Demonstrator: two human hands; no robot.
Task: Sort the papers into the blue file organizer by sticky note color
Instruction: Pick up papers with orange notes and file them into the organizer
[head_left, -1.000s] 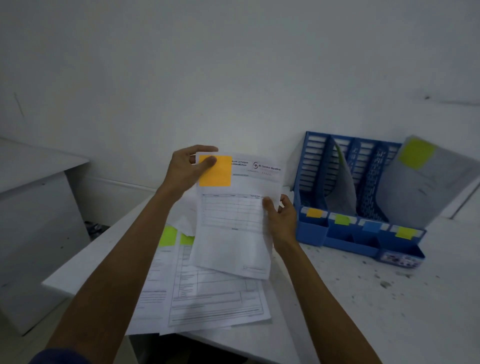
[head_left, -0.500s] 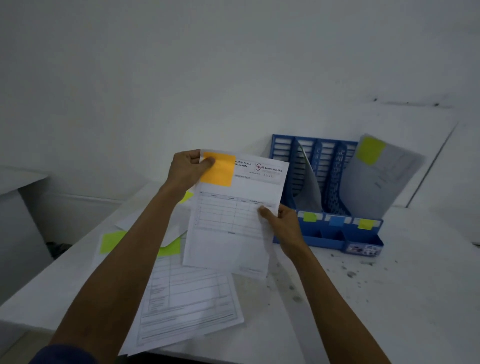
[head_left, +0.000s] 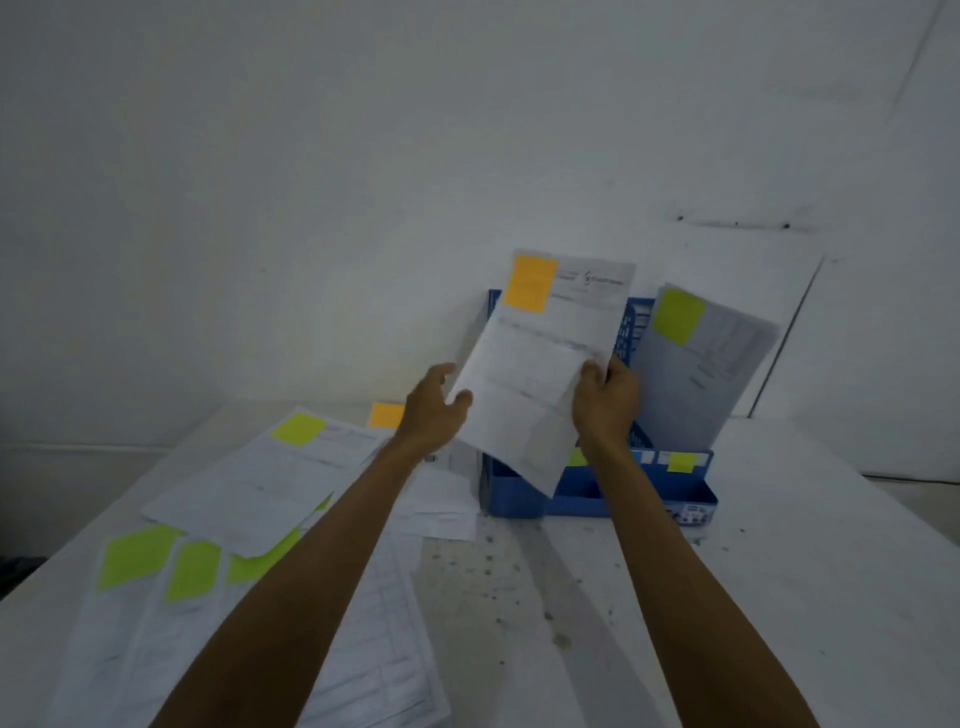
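Note:
I hold a white form with an orange sticky note (head_left: 540, 358) upright in front of the left end of the blue file organizer (head_left: 623, 493). My right hand (head_left: 605, 400) grips the sheet's right edge. My left hand (head_left: 434, 410) touches its lower left edge with thumb and fingers. The sheet's bottom corner hangs over the organizer's front. A sheet with a yellow note (head_left: 701, 364) leans in the organizer's rightmost slot. Colored tabs mark the front; a yellow tab (head_left: 680, 461) shows at right. Loose papers with green-yellow notes (head_left: 249, 499) lie on the table to the left.
The white table (head_left: 779, 597) is speckled with dark spots near the organizer. A paper with an orange note (head_left: 385, 415) lies behind my left hand. A white wall (head_left: 363, 182) stands directly behind the organizer. The table's left edge drops off at lower left.
I have carried the orange-note sheet up and right toward the organizer. My left hand slid from the sheet's top corner down to its lower left edge. The camera moved closer.

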